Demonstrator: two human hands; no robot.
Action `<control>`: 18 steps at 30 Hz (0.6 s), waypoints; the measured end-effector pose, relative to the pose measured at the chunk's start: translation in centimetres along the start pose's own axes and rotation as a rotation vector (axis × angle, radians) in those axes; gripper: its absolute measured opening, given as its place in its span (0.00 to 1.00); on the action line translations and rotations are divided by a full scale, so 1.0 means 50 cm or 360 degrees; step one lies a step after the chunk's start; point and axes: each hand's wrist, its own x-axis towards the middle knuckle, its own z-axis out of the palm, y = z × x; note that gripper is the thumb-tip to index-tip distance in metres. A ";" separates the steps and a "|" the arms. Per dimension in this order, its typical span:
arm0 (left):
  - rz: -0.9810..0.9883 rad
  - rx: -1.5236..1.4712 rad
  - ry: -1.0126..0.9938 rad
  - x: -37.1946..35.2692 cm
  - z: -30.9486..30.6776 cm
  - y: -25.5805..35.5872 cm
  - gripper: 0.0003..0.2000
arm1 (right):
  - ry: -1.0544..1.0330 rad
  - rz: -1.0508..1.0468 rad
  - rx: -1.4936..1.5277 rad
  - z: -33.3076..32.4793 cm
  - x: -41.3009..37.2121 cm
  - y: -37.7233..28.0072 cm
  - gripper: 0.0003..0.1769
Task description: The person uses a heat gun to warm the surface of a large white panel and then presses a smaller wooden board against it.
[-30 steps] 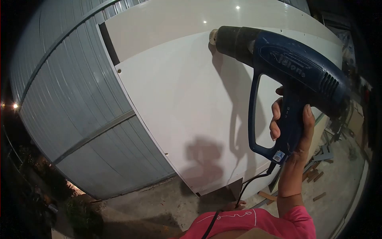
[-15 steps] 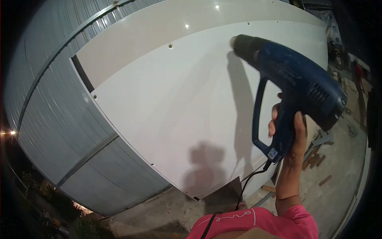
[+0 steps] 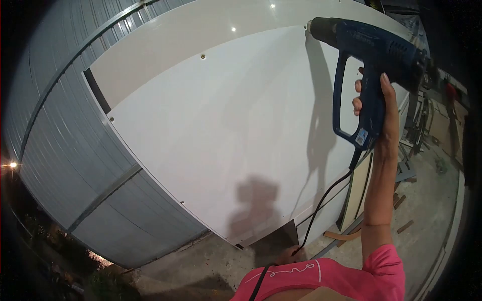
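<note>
My right hand (image 3: 374, 103) is raised, its fingers wrapped round the grip of a dark blue heat gun (image 3: 365, 42). The gun points left, with its nozzle close over the upper border of a large white panel (image 3: 236, 125), right beside a small fastener hole (image 3: 305, 27). A black cord (image 3: 323, 196) hangs from the base of the handle and runs down towards my pink shirt. The gun's long shadow falls on the panel under the nozzle. My left hand is out of view.
Corrugated grey metal sheeting (image 3: 75, 150) stands left of the panel. More fastener holes, one at upper left (image 3: 203, 56), dot its border. Boards and offcuts (image 3: 404, 227) lie on the concrete floor (image 3: 427, 205) at right. A lamp (image 3: 13, 165) glows at far left.
My right hand has lifted the heat gun upward and slightly right, bringing its nozzle to the fastener hole on the upper border. The cord now stretches longer; the view has shifted slightly.
</note>
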 end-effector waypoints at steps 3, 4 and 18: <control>0.0066 0.0002 -0.0092 -0.002 -0.023 0.006 0.18 | -0.0032 0.0011 0.0027 -0.015 0.023 0.003 0.24; 0.0021 0.0050 -0.0173 -0.006 -0.030 0.019 0.18 | -0.0007 0.0015 0.0033 -0.018 0.026 0.004 0.25; 0.0050 0.0077 -0.0136 0.007 0.017 -0.027 0.19 | -0.0108 0.0013 0.0027 -0.035 0.043 -0.013 0.25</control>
